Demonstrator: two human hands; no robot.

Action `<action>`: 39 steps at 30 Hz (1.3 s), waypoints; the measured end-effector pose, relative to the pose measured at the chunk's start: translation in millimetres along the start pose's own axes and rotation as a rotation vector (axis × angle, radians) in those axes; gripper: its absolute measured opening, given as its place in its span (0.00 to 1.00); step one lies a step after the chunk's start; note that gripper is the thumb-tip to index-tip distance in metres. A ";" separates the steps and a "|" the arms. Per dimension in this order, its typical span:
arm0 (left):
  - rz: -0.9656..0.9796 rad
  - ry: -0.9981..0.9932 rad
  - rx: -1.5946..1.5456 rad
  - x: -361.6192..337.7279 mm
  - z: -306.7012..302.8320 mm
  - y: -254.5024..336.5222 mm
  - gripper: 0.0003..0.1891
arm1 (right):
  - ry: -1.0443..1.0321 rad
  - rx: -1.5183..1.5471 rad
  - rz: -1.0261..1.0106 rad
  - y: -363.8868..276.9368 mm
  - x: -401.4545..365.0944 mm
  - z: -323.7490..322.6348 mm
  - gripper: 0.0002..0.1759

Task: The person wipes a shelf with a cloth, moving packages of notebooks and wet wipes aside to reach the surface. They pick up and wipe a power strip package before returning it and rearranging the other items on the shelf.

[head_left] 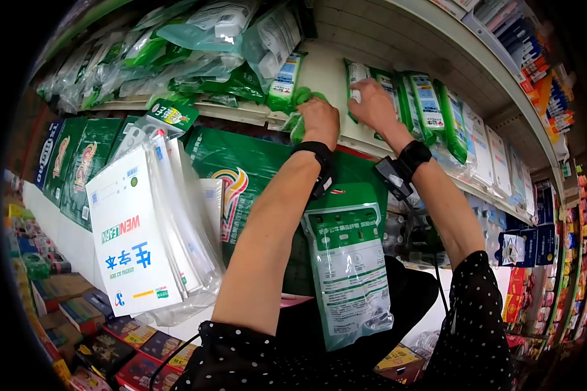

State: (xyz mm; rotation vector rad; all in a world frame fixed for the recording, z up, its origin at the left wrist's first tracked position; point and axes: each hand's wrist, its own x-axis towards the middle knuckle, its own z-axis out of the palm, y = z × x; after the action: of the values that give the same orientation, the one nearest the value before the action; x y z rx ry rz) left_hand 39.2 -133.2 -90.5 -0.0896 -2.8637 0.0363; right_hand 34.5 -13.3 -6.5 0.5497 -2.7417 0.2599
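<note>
WENLEARN notebooks (134, 234) lean leftmost; the left hand (321, 122) curls its fingers closed on a crumpled green packet (297, 132) at the shelf (325, 62) edge; below, a green pouch (351, 274); the right hand (375, 107) bends its fingers against a green-and-white packet (357, 71), grip unclear.

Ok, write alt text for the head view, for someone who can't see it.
A person's left hand and right hand reach among green-and-white packets on a shelf. Below are a green pouch and white WENLEARN notebooks.
</note>
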 end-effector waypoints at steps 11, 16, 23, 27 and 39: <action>0.071 0.041 -0.121 11.2 17.0 4.3 0.32 | -0.469 -0.007 -0.132 -95.3 54.3 33.1 0.48; 0.057 -0.042 -0.175 13.3 13.6 3.7 0.32 | -0.518 0.026 -0.134 -76.3 70.5 40.8 0.49; 0.027 -0.059 -0.136 6.9 15.0 6.9 0.33 | -0.344 0.050 -0.306 -77.3 69.6 45.2 0.31; -0.025 -0.125 -0.249 5.9 11.2 6.0 0.33 | -0.204 0.137 -0.289 -76.8 66.5 46.4 0.17; 0.058 -0.232 -0.121 3.5 -14.5 0.4 0.24 | 0.129 0.300 -0.039 -39.4 58.8 17.1 0.09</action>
State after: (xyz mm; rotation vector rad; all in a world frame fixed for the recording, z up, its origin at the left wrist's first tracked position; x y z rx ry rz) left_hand 39.9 -132.3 -75.6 -0.2057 -3.0924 -0.1230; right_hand -5.7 -73.3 2.9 0.6386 -2.5784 0.6801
